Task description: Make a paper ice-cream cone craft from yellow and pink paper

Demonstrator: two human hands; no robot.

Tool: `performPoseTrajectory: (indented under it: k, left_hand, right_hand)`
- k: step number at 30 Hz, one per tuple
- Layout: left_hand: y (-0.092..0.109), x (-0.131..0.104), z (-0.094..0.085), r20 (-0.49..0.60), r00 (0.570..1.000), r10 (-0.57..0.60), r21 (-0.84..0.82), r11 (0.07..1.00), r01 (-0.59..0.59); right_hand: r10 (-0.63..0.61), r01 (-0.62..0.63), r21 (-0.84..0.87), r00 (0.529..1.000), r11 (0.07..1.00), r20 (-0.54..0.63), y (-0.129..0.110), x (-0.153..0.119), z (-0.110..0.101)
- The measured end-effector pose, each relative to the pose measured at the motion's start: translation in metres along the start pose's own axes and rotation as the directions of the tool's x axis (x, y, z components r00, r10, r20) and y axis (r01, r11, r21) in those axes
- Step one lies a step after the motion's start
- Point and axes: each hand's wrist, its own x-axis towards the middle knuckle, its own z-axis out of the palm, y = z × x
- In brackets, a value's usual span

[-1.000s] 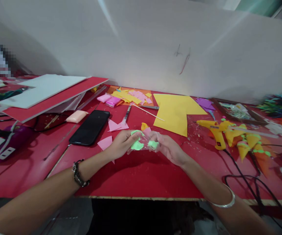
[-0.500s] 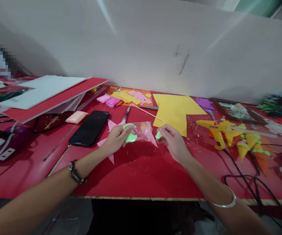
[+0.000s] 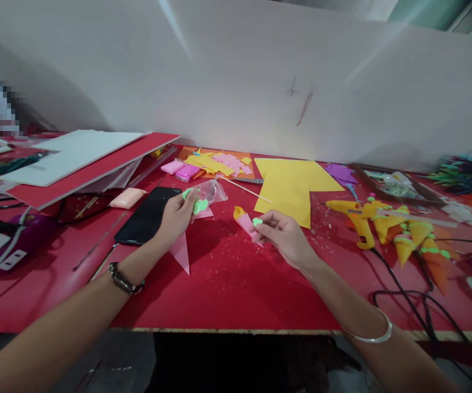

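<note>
My left hand [image 3: 177,216] is closed on a lump of bright green modelling clay [image 3: 200,206] and its clear plastic bag [image 3: 216,190], above the right side of a black phone [image 3: 135,226]. Between thumb and fingers of my right hand [image 3: 282,233] is a small piece of the same green clay [image 3: 257,222]. Just beside those fingertips lies a pink paper cone [image 3: 244,221] with a yellow-orange end; whether they touch it I cannot tell. Pink pointed paper [image 3: 181,255] shows partly under my left hand.
Behind the hands lie a yellow sheet [image 3: 287,191], a thin stick [image 3: 246,189], scissors [image 3: 248,180] and paper scraps [image 3: 207,162]. To the right are a yellow glue gun [image 3: 360,222] with a black cord and several decorated cones [image 3: 404,250]. Boards [image 3: 72,155] are stacked at left.
My left hand has moved left with the bag and green clay, toward the phone. This uncovers the pink cone on the table. My right hand has shifted slightly left, still pinching its clay piece.
</note>
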Motion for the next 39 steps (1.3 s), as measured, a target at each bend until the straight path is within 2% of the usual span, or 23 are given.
performPoseTrajectory:
  k: [4, 9, 13, 16, 19, 21, 25, 27, 29, 32, 34, 37, 39]
  left_hand:
    - [-0.001, 0.001, 0.001, 0.067, 0.998, 0.005, 0.012, 1.0, -0.006]
    - [0.0, 0.001, 0.002, 0.072, 0.997, -0.017, 0.027, 1.0, 0.016]
    - [0.001, 0.001, 0.002, 0.077, 0.997, -0.015, 0.017, 1.0, 0.013]
    - [0.0, 0.001, 0.002, 0.072, 0.997, -0.028, 0.012, 1.0, 0.028]
    - [-0.004, 0.003, 0.002, 0.009, 0.998, -0.064, -0.042, 0.997, 0.064]
    - [-0.007, 0.006, 0.001, -0.042, 0.994, -0.1, -0.145, 0.985, 0.093]
    - [-0.012, 0.011, 0.002, -0.07, 0.981, -0.183, -0.308, 0.939, 0.154]
    - [-0.014, 0.012, 0.002, -0.075, 0.978, -0.193, -0.324, 0.933, 0.159]
    - [-0.015, 0.013, 0.002, -0.124, 0.972, -0.198, -0.318, 0.936, 0.15]
    - [-0.016, 0.013, 0.002, -0.212, 0.947, -0.24, -0.31, 0.936, 0.168]
    - [-0.014, 0.013, 0.002, -0.221, 0.936, -0.275, -0.317, 0.928, 0.198]
    - [-0.011, 0.013, 0.002, -0.233, 0.929, -0.287, -0.301, 0.93, 0.212]
    - [-0.011, 0.012, 0.003, -0.254, 0.929, -0.269, -0.29, 0.937, 0.192]
  right_hand:
    - [-0.019, 0.019, -0.003, 1.0, 1.0, 0.01, -0.004, -0.001, 0.001]
    - [0.059, -0.056, -0.078, 0.997, 0.995, 0.044, -0.004, -0.002, -0.003]
    - [0.0, -0.003, -0.076, 0.999, 0.997, -0.033, -0.002, 0.0, -0.005]
    - [-0.021, 0.021, -0.011, 1.0, 1.0, -0.01, -0.001, 0.002, -0.004]
    - [-0.025, 0.025, 0.002, 0.999, 1.0, 0.021, -0.002, 0.002, -0.002]
    - [0.011, -0.01, -0.034, 1.0, 0.999, 0.017, -0.002, 0.0, -0.003]
    - [0.059, -0.068, -0.112, 0.995, 0.991, -0.082, -0.003, -0.002, -0.007]
    - [0.021, -0.034, -0.105, 0.992, 0.994, -0.123, -0.003, 0.0, -0.008]
    - [-0.004, -0.003, -0.067, 0.994, 0.998, -0.111, -0.002, 0.002, -0.007]
    - [-0.002, 0.002, 0.026, 1.0, 1.0, -0.025, 0.0, 0.003, -0.004]
    - [0.022, -0.024, 0.075, 0.999, 0.997, 0.023, -0.001, 0.002, -0.003]
    - [0.111, -0.112, 0.018, 0.993, 0.994, 0.047, -0.001, 0.0, -0.003]
    - [0.127, -0.126, -0.084, 0.992, 0.988, 0.008, -0.001, -0.001, -0.005]
